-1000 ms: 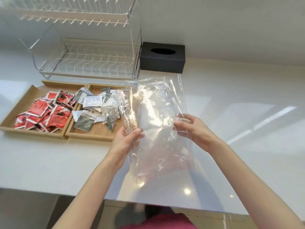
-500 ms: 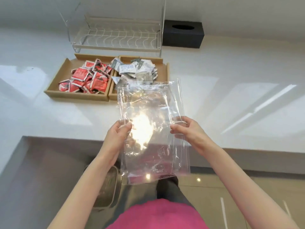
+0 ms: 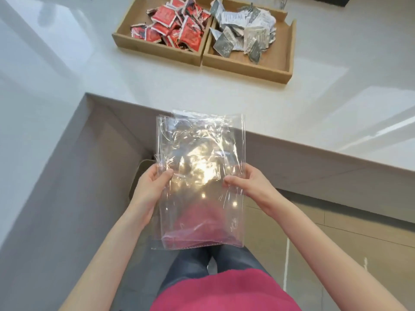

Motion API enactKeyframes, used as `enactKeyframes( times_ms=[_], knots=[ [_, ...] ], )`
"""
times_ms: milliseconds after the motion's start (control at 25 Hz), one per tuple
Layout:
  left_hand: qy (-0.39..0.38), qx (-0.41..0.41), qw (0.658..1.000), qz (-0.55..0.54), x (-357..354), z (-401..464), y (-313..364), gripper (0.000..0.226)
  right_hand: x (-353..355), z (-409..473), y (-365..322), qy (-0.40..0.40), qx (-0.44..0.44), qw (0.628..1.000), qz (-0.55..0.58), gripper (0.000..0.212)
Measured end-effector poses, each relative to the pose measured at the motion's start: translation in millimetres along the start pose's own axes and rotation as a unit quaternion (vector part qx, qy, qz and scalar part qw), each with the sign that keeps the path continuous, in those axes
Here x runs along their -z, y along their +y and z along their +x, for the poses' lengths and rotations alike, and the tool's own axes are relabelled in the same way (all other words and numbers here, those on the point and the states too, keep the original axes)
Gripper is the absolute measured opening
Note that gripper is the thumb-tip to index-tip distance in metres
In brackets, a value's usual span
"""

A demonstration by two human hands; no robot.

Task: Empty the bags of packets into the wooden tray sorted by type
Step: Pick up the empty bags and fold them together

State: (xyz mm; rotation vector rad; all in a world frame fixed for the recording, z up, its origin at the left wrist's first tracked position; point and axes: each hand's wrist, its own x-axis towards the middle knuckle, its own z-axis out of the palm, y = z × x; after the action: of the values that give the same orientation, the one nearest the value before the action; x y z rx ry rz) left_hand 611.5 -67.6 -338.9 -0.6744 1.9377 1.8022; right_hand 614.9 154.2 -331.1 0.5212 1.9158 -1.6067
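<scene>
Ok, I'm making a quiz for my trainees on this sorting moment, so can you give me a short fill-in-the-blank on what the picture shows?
1. The clear plastic bags are held by ____ hands, the left hand and the right hand.
2. In the wooden tray, the red packets lie in the ____ compartment.
3. The packets in the other compartment, the grey and white packets, number ____ inside the bags.

Missing words: both; left; none
</scene>
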Motion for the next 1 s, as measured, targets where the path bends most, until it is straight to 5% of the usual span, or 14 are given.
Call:
enactKeyframes(
  times_ms=[280,640,840,1000],
  knots=[
    [0.085,0.080,0.992,-0.038,30,4,-57,0.010,-44,38,24,-0.089,-0.045,0.994,-0.054,0.027],
    [0.123,0.141,0.982,-0.033,52,91,-133,0.033,-88,137,62,-0.071,-0.092,0.989,-0.090,0.050],
    [0.119,0.197,0.973,-0.029,63,156,-203,0.018,-116,222,114,-0.049,-0.101,0.984,-0.142,0.011],
    [0.106,0.230,0.967,-0.028,80,204,-258,0.035,-141,285,159,-0.063,-0.136,0.974,-0.171,0.010]
  ],
)
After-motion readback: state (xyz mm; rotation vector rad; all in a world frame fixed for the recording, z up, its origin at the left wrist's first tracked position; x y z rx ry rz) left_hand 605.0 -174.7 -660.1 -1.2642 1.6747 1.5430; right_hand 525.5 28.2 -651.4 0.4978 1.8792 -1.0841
